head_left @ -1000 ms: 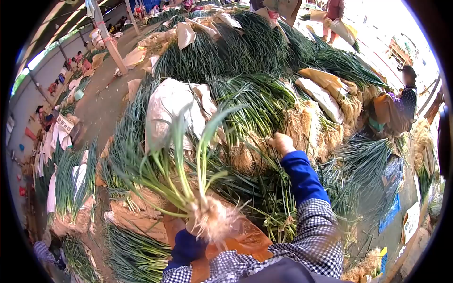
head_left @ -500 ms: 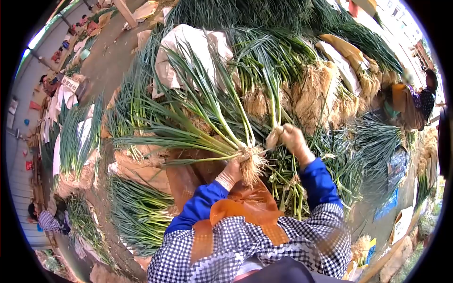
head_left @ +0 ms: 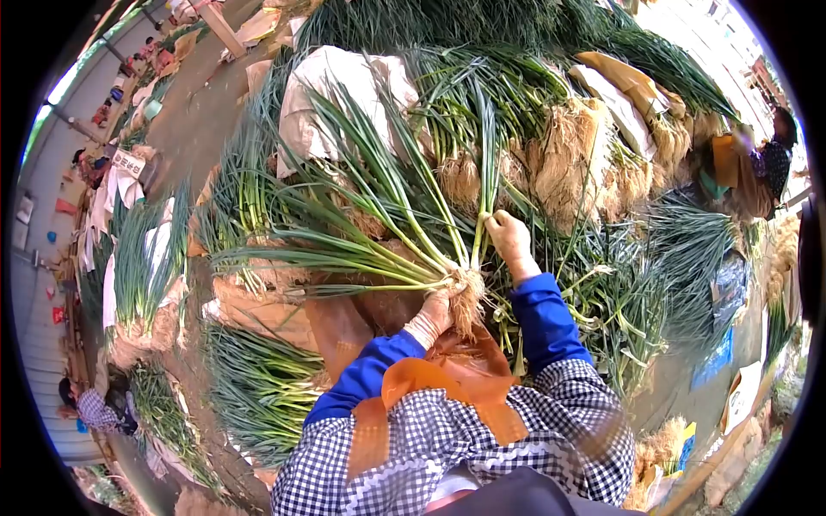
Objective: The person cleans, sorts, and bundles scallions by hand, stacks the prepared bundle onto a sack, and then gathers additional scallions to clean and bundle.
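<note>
My left hand (head_left: 433, 315) is closed around the root end of a fanned bunch of green onions (head_left: 411, 230). The pale, stringy roots (head_left: 467, 301) hang beside the fingers, and the long leaves spread up and to the left. My right hand (head_left: 509, 236) is closed on a single upright green onion stalk (head_left: 486, 176), pinching it partway up. Its lower end meets the right side of the bunch; whether it lies inside the left hand's grip is hidden.
Piled green onions (head_left: 465, 103) with thick roots lie ahead, partly under a white sack (head_left: 344, 95). More lie at lower left (head_left: 258, 387). Loose leaf trimmings (head_left: 602, 310) cover the right side. Other people, one at far right (head_left: 774, 159), are around the edges.
My right hand has moved left and slightly up with the stalk, bringing its lower end against the bunch. My left hand has shifted slightly right, still gripping the bunch.
</note>
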`<action>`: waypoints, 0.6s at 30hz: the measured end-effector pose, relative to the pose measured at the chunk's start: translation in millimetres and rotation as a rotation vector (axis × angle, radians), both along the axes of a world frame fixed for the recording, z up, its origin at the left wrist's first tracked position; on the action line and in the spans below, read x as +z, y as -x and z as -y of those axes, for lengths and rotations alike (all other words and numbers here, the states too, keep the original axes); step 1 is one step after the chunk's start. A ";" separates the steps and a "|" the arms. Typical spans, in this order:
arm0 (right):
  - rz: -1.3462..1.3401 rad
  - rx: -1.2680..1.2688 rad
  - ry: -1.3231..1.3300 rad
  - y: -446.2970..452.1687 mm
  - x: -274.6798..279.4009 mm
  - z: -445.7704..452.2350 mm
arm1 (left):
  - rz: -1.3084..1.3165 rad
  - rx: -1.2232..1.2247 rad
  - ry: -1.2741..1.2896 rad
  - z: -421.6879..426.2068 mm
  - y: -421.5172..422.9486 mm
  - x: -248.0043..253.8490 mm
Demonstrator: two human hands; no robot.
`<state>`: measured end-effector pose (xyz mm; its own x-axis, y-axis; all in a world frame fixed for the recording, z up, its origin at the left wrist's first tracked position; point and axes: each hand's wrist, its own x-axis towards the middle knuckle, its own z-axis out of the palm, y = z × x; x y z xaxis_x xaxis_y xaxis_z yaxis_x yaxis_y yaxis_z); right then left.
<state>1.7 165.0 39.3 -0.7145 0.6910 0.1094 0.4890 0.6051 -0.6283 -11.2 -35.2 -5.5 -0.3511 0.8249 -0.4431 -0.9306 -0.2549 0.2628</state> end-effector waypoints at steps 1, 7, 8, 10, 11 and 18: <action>0.013 -0.001 -0.167 4.6 -6.1 -1.9 | -0.007 0.006 0.011 -1.1 1.6 -6.1; -0.060 0.045 -0.394 -17.2 -2.4 20.0 | 0.045 -0.023 0.079 -5.0 1.8 -4.4; -0.108 0.061 -0.342 -27.2 -7.1 25.4 | 0.032 0.012 0.043 -6.0 -0.5 -0.8; -0.231 -0.100 0.031 -33.6 -12.4 21.0 | 0.064 0.028 -0.014 -6.3 0.1 8.9; -0.364 -0.141 0.776 -36.6 -1.6 5.6 | 0.013 0.036 -0.025 -5.2 -0.3 8.2; -0.771 0.116 1.629 25.5 -12.0 25.0 | 0.061 -0.061 -0.157 -1.0 3.4 16.4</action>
<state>-23.8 140.0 27.2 -0.8840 0.3885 -0.2599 -0.1647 -0.7793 -0.6047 -14.7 -34.2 10.9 -0.2747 0.9045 -0.3263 -0.9585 -0.2308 0.1674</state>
